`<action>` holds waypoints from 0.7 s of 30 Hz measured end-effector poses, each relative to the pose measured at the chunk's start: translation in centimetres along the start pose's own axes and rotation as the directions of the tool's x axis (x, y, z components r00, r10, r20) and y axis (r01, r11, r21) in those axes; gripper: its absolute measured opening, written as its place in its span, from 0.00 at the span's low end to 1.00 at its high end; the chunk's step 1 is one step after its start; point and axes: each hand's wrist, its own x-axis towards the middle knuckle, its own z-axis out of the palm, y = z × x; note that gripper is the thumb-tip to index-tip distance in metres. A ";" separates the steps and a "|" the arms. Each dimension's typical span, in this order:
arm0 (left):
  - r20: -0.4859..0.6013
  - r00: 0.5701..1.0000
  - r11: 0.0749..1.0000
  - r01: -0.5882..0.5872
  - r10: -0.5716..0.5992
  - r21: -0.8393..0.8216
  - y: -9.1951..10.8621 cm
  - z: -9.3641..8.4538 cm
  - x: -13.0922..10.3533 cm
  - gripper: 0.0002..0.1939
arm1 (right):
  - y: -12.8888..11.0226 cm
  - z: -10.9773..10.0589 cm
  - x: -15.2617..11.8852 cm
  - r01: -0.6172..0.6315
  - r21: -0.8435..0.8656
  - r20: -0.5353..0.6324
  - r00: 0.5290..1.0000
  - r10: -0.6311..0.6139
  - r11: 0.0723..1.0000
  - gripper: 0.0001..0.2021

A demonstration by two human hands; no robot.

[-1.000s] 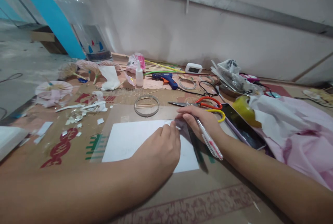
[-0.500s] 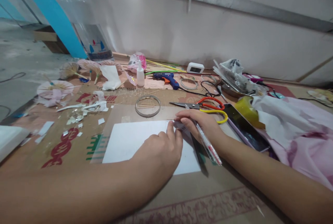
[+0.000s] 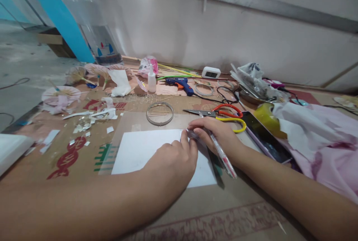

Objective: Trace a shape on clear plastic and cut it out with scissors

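Left hand [image 3: 175, 157]: fingers bending downward, index finger pressing near the far edge of the white paper sheet [image 3: 134, 151]; whether thumb and finger are pinching anything, cannot tell.

Right hand [image 3: 218, 134]: curling, gripping a clear-barrelled pen [image 3: 220, 151], its fingertips meeting the left fingertips at that same edge. Something small and clear is showing there, too small to name.

Pen: long axis running slantwise, one end pointing away above the index finger, the other sticking out toward the near right, past the thumb. The right hand is the nearer; the left is lying just to its left.

Paper sheet: lying flat beneath the left hand, long axis running crosswise, over a translucent plastic sheet [image 3: 130, 119] on printed cardboard [image 3: 91, 132].

Ring [image 3: 160, 124]: lying beyond the paper, encircling thin sticks [image 3: 156, 113].

Scissors [image 3: 205, 113], red and yellow handles: lying just beyond the right hand, blades pointing left.

Smartphone [image 3: 261, 138]: lying to the right, a yellow tape roll [image 3: 265, 119] and pink cloth [image 3: 330, 147] flanking it.

Glue gun [image 3: 181, 84], blue: resting farther back, beside a white squeeze bottle [image 3: 151, 82].
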 end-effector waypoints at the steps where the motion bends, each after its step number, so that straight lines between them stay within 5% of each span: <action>1: -0.001 1.000 1.000 -0.004 0.004 0.000 0.0 0.0 0.0 0.25 | 0.0 0.0 0.0 0.005 -0.002 0.006 1.000 -0.005 1.000 0.10; 21: -0.062 0.998 1.000 0.004 -0.005 -0.017 0.1 0.5 0.1 0.22 | -0.1 0.0 -0.1 0.023 -0.021 0.028 0.999 -0.022 1.000 0.09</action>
